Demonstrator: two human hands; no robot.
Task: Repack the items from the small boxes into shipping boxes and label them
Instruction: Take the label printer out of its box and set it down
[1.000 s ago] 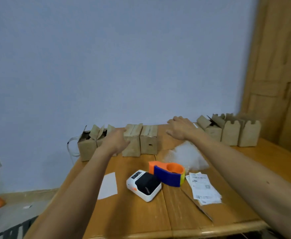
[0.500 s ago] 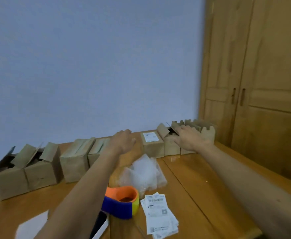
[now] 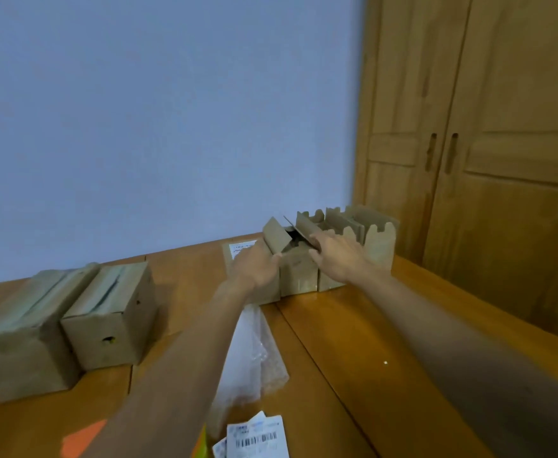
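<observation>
We record a wooden table [image 3: 353, 342] against a pale wall, beside a wooden wardrobe [image 3: 469, 160]. Two closed cardboard boxes [image 3: 105, 325] stand at the left.

The small open box [image 3: 299, 272] stands at the table's far edge, in a row between a labelled box [image 3: 242, 251] and notched cartons [image 3: 381, 241]. Both its flaps are raised.

The right hand [image 3: 340, 259] lays straight, spread fingers on the right flap. The left hand [image 3: 254, 267] sets its thumb at the base of the left flap. Its fingers are hidden, so we cannot tell whether it pinches.

We judge the box light, with stiff walls and bendable flaps. It is best held by the side walls, below the folds.

Bubble wrap [image 3: 254, 352] lies nearer the person.

The barcoded shipping labels [image 3: 259, 438] and the box label carry print too small to read.
</observation>
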